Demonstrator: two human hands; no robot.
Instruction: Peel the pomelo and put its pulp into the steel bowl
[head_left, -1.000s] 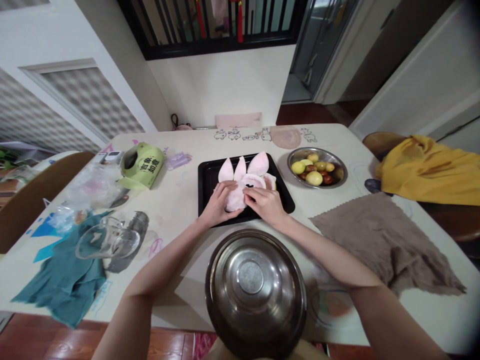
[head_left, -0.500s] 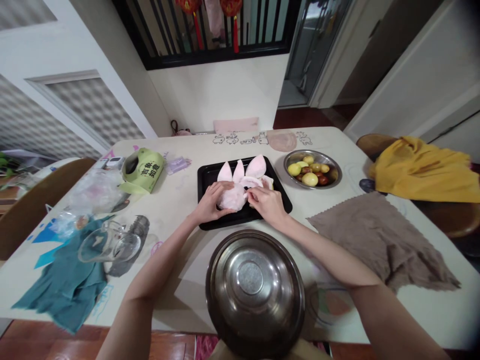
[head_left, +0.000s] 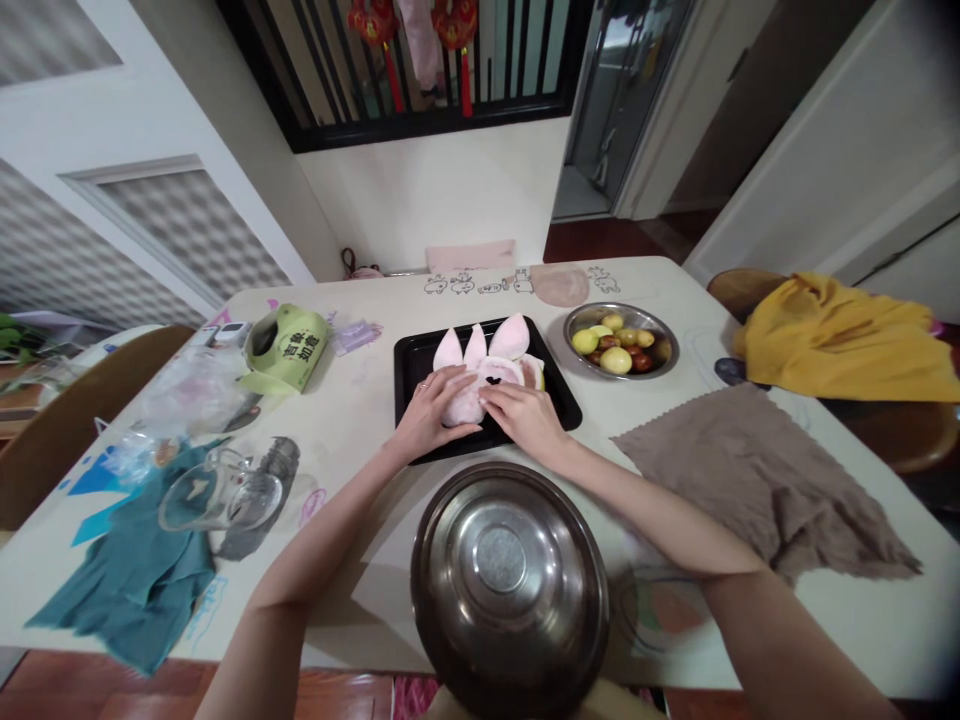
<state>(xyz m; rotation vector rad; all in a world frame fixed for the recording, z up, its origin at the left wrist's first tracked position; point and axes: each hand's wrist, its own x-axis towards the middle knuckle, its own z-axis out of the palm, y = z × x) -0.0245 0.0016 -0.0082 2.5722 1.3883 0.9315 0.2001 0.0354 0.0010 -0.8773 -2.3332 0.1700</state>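
Note:
On a black baking tray (head_left: 566, 412) lies a pale pink, dough-like shape (head_left: 463, 408) with pointed ear-like pieces (head_left: 512, 337) at its far side. A round part with a small dark mark (head_left: 493, 380) shows beside it. My left hand (head_left: 433, 412) curves around the left of the pink lump, fingers over its top and thumb along its near edge. My right hand (head_left: 523, 412) presses its gathered fingertips on the lump's right side; what lies under them is hidden. Close to me, an upturned steel bowl (head_left: 502, 560) stands in front of the tray.
A steel bowl of fruit (head_left: 667, 355) stands right of the tray, near a brown cloth (head_left: 750, 470). To the left are a green bag-like item (head_left: 296, 350), a glass jug (head_left: 217, 495) and a teal cloth (head_left: 142, 580). Yellow fabric (head_left: 847, 340) covers a chair.
My right hand's fingers have moved slightly left and flattened from a raised pinch onto the pink lump. My left fingers reach further over its top. The view has shifted a little.

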